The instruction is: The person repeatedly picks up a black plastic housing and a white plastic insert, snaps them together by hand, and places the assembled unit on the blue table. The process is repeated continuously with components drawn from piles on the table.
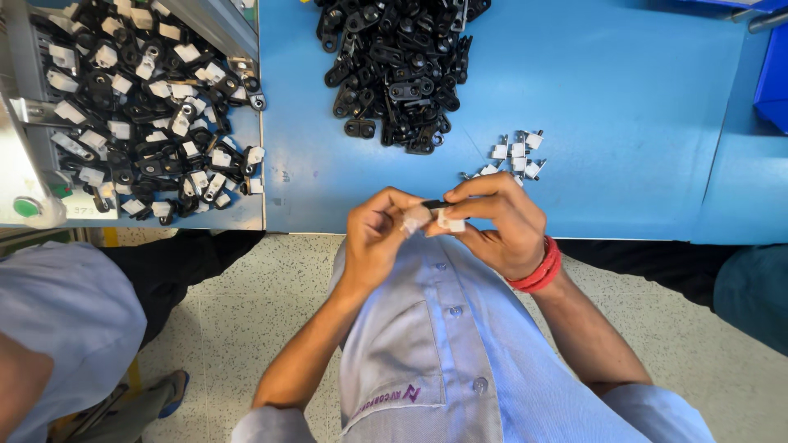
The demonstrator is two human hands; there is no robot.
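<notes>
Both hands meet just off the near edge of the blue table (624, 123). The right hand (501, 221) pinches a small white clip (451, 221) and a black link piece (433, 204), whose long axis runs left-right. The left hand (377, 234) pinches another white clip (414, 220), touching it. Loose white clips (517, 152) lie just beyond, the pile of black links (398, 66) farther back.

Bracket heap (398, 66) on table (624, 98) – small clips (517, 154) right of it

A light blue short-sleeved button shirt (447, 353) with a chest pocket, and red bangles (538, 271) on the right wrist
</notes>
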